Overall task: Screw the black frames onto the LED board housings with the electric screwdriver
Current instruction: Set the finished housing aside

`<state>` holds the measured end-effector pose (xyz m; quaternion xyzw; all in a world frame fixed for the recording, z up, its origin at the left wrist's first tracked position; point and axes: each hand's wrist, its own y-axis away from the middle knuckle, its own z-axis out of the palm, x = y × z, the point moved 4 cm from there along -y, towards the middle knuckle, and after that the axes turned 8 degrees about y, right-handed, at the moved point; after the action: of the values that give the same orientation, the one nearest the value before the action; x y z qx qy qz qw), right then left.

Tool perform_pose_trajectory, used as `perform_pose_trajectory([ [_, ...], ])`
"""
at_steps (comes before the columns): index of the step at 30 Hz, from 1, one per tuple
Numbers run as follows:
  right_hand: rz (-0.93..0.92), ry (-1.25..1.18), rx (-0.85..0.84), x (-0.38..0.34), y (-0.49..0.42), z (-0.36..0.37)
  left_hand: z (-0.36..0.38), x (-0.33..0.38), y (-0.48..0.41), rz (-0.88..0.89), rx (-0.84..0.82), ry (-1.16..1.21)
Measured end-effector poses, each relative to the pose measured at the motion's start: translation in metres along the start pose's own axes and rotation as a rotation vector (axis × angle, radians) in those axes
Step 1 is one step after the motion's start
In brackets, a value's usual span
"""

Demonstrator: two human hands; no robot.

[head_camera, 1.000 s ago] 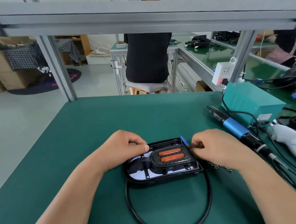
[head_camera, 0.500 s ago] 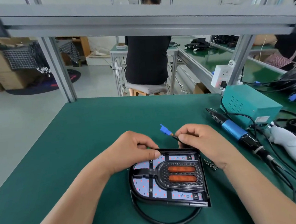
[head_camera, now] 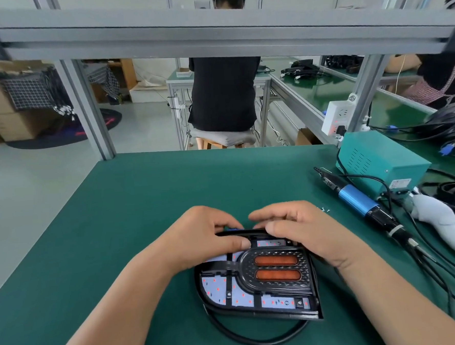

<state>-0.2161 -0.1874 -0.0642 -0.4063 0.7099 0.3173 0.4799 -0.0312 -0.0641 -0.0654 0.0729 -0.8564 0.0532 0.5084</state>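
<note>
Left hand [head_camera: 198, 235] is curled over the far edge of the LED board housing [head_camera: 258, 301], thumb down on the black frame [head_camera: 278, 286] sitting in it. The housing lies flat on the green mat [head_camera: 118, 232] right in front, with a black cable [head_camera: 257, 337] looping out under its near side. Right hand [head_camera: 299, 232] grips that same far edge, thumb on the frame too. A few loose screws [head_camera: 324, 209] lie just beyond it, and the electric screwdriver [head_camera: 358, 199] lies untouched further right, beside a teal box [head_camera: 380, 160]
</note>
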Motion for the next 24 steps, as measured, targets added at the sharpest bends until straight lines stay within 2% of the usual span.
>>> perform_pose_trajectory([
  [5, 0.011, -0.475, 0.153, 0.001, -0.001, -0.015, -0.01, -0.006, -0.001, 0.014, 0.189, 0.13],
  [8, 0.046, -0.629, 0.225, 0.004, -0.006, -0.023, -0.017, -0.009, -0.004, 0.001, 0.364, 0.259],
  [13, 0.1, -0.595, 0.175, 0.002, -0.008, -0.011, -0.018, -0.014, -0.006, -0.064, 0.552, 0.511],
  [21, 0.133, -0.445, 0.222, -0.002, -0.003, 0.011, -0.016, -0.029, -0.007, -0.217, 0.706, 0.475],
  [24, 0.137, -0.313, 0.151, -0.001, -0.002, 0.022, -0.017, -0.028, -0.008, -0.206, 0.725, 0.485],
])
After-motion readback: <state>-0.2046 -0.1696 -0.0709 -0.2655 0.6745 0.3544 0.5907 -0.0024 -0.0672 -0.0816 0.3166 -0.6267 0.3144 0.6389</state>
